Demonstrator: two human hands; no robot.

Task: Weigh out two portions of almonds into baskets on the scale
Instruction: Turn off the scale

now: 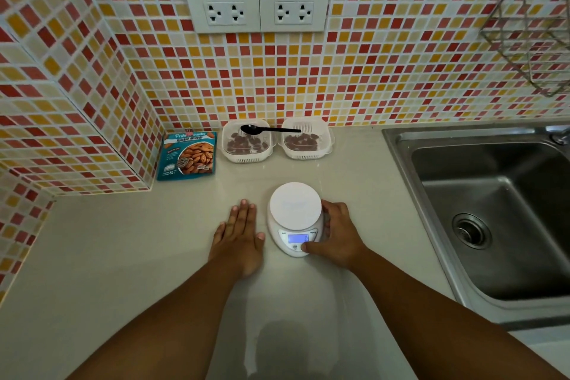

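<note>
Pale beige stone-like countertop [123,256] fills the lower view, smooth and faintly glossy, meeting a wall of small mosaic tiles [385,71] in red, orange, yellow and cream that wraps round a corner on the left. Two white double sockets [257,10] sit side by side on the back wall. A stainless-steel sink [493,210] is set into the counter on the right, its drain visible, with a wire rack [530,34] hanging on the wall above it. At the back of the counter stand two white plastic baskets, the left basket [245,141] and the right basket [305,140], just beside each other and each holding dark almonds [245,143]; a black spoon [268,129] lies bridging their rims. A teal bag of roasted almonds [187,155] leans near the tiled corner, left of the baskets. Nearer the person, a white scale [294,217] with a round bare platform and a lit blue display rests on the counter. The left hand [239,236] lies flat and released, palm down, just left of the scale. The right hand [337,233] cups the scale's right side, thumb pressed at the button row below the display.
</note>
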